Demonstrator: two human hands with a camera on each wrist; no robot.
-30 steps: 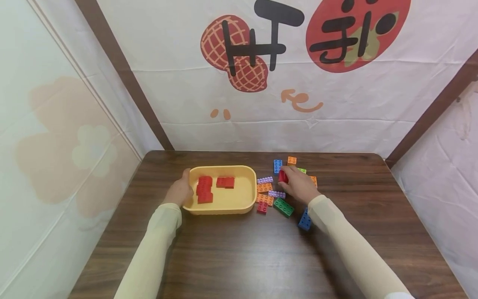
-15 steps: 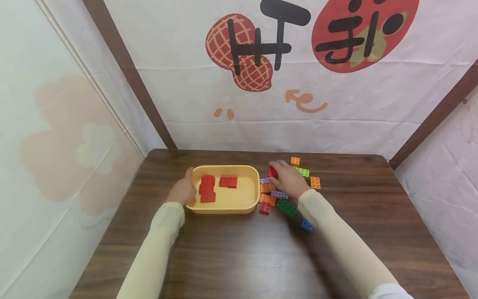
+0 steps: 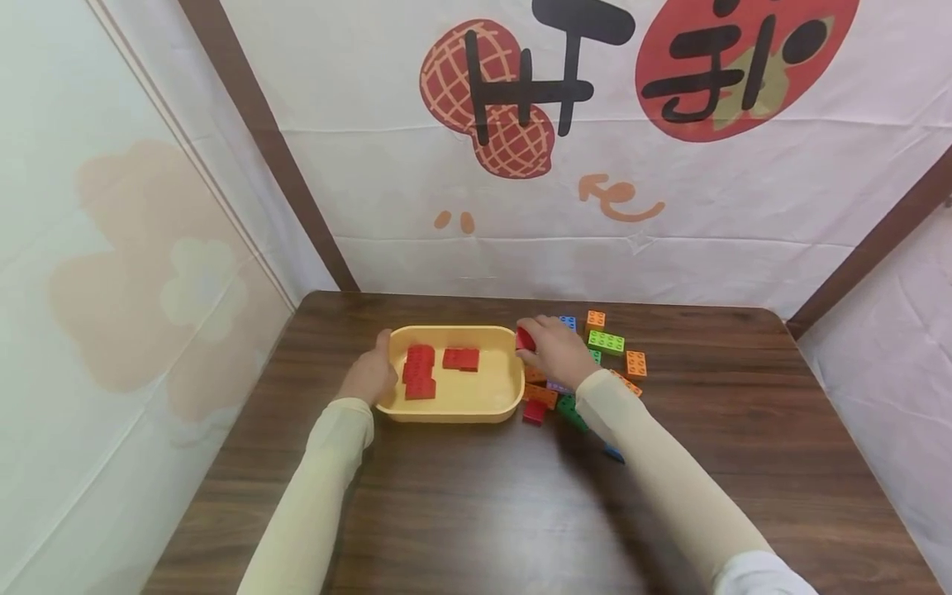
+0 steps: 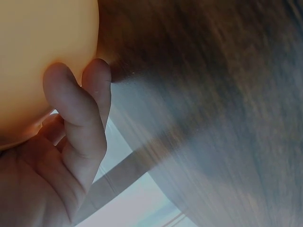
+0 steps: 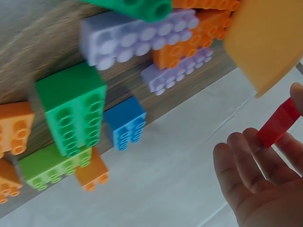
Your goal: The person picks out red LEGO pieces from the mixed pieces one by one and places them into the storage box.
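Note:
My left hand (image 3: 369, 372) grips the left end of a yellow plastic tub (image 3: 479, 395). In the left wrist view its bent fingers (image 4: 78, 111) lie against the tub's outer wall. Inside the tub, a cluster of red toy bricks (image 3: 420, 373) lies at the left, and more red pieces (image 3: 461, 359) lie nearer the middle. My right hand (image 3: 558, 350) pinches a red toy brick (image 3: 525, 339) at the tub's right rim. The right wrist view shows that brick (image 5: 278, 124) between thumb and fingers, close to the tub's corner (image 5: 265, 42).
Loose bricks lie right of the tub: a red brick (image 3: 533, 412), an orange brick (image 3: 541, 396), a dark green brick (image 3: 571, 411), a lime brick (image 3: 606, 342) and several others. The right forearm partly covers a blue brick (image 3: 613, 453). A white printed curtain (image 3: 416, 268) hangs behind the table.
My right hand has moved left with the red brick, from among the loose bricks to the tub's right rim. The left hand keeps its hold on the tub. The head view has shifted slightly.

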